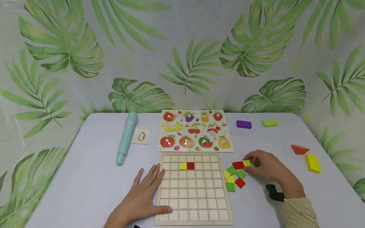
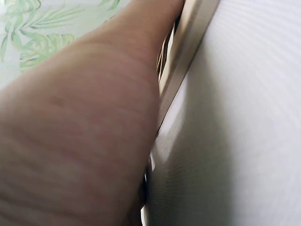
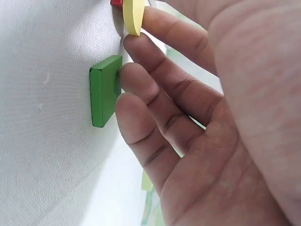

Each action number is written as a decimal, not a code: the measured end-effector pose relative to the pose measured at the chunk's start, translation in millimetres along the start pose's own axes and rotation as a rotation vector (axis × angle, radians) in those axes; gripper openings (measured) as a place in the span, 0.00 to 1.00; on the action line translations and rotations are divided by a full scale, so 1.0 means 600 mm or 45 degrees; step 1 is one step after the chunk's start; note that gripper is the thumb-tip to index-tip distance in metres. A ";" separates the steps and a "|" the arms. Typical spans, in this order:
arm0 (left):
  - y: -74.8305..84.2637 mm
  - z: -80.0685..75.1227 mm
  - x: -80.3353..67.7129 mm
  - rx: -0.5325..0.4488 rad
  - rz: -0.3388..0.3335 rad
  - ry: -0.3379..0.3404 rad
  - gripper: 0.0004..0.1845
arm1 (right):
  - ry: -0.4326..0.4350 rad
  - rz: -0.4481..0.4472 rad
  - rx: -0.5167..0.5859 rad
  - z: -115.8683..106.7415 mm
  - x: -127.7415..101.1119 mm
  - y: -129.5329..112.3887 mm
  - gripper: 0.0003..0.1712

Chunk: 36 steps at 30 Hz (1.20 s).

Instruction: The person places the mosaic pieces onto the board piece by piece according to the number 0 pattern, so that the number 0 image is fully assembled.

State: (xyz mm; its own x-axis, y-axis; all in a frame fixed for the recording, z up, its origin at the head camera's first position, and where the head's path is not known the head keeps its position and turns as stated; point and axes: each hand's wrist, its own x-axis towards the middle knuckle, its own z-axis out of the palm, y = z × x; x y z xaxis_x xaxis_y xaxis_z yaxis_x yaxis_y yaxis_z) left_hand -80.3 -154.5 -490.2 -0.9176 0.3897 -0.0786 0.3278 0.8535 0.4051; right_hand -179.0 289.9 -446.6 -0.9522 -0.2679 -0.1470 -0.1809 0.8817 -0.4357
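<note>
A wooden grid board (image 1: 193,222) lies in front of me, with a yellow rounded tile (image 1: 183,166) and a red square tile (image 1: 190,166) side by side in its second row. My left hand (image 1: 143,196) rests spread along the board's left edge, thumb over the lower rim. Right of the board, my right hand (image 1: 266,165) pinches a yellow tile (image 3: 134,16) with one rounded side, between thumb and index finger. A green square tile (image 3: 106,92) is by its other fingertips. Several loose red, green and yellow tiles (image 1: 231,179) lie between hand and board.
Behind the board lies a fruit puzzle (image 1: 197,130). A small pattern card (image 1: 141,136) and a teal tube (image 1: 128,137) are at left. Purple (image 1: 244,124), lime (image 1: 269,123), orange (image 1: 300,149) and yellow (image 1: 313,163) blocks lie at right.
</note>
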 end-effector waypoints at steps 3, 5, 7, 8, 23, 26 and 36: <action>0.000 0.000 0.001 0.001 -0.007 -0.003 0.69 | 0.013 0.000 0.007 -0.001 0.001 -0.004 0.21; 0.000 0.000 0.000 0.000 -0.009 -0.002 0.69 | 0.030 -0.010 0.012 -0.001 0.002 -0.010 0.21; 0.001 -0.001 0.000 -0.003 -0.004 0.007 0.69 | 0.045 -0.021 0.019 0.000 0.004 -0.016 0.21; 0.002 -0.001 -0.001 -0.002 0.000 0.011 0.68 | 0.054 -0.028 0.022 0.001 0.005 -0.020 0.21; 0.003 -0.005 -0.003 0.001 0.016 0.020 0.68 | 0.141 -0.330 0.139 0.036 0.025 -0.096 0.19; 0.003 -0.005 -0.003 0.001 0.015 0.013 0.68 | 0.142 -0.368 0.151 0.044 0.029 -0.112 0.17; 0.004 -0.005 -0.002 -0.009 0.005 -0.004 0.68 | 0.072 -0.431 0.217 0.070 0.044 -0.152 0.16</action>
State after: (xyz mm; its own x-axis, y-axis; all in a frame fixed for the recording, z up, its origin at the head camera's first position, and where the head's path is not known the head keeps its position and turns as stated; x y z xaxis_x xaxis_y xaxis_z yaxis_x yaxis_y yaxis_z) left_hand -78.8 -153.9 -486.6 -0.9155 0.3943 -0.0796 0.3300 0.8493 0.4120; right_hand -177.0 186.1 -447.9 -0.8584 -0.5072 0.0776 -0.4487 0.6686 -0.5930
